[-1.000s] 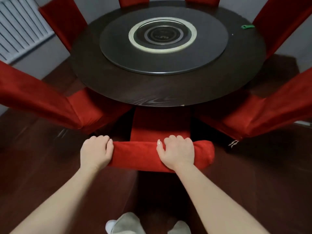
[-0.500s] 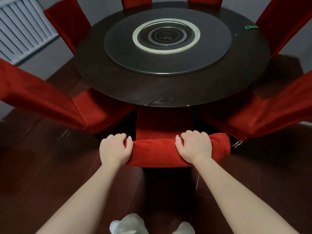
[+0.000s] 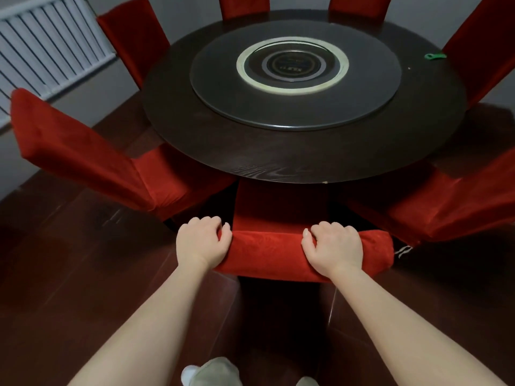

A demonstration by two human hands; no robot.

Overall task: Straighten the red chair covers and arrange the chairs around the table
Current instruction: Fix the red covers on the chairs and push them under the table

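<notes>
**Both hands clamped on the near chair's back at the round table**

You stood at the near side of the table point(image 3: 278, 162) with both arms stretched forward. Your left hand point(image 3: 202, 240) was closed over the left end of the top of the near chair point(image 3: 267, 252), fingers curled over the far edge of its red cover. Your right hand point(image 3: 333, 247) gripped the same padded top toward its right end, fingers wrapped over in the same way, so your hands sat apart with a stretch of red fabric between them. The chair's seat ran forward under the table's edge.

To the left, another red chair point(image 3: 83, 160) had its seat tucked partly under the tabletop. To the right, a third chair point(image 3: 451, 207) did the same, and a small white tie point(image 3: 402, 250) hung near the end of the chair you held. More red chair backs ringed the far side. A dark turntable point(image 3: 217, 87) sat on the tabletop, and a small green thing point(image 3: 434, 56) lay near the far right rim. A white radiator point(image 3: 47, 48) stood at the upper left.
</notes>
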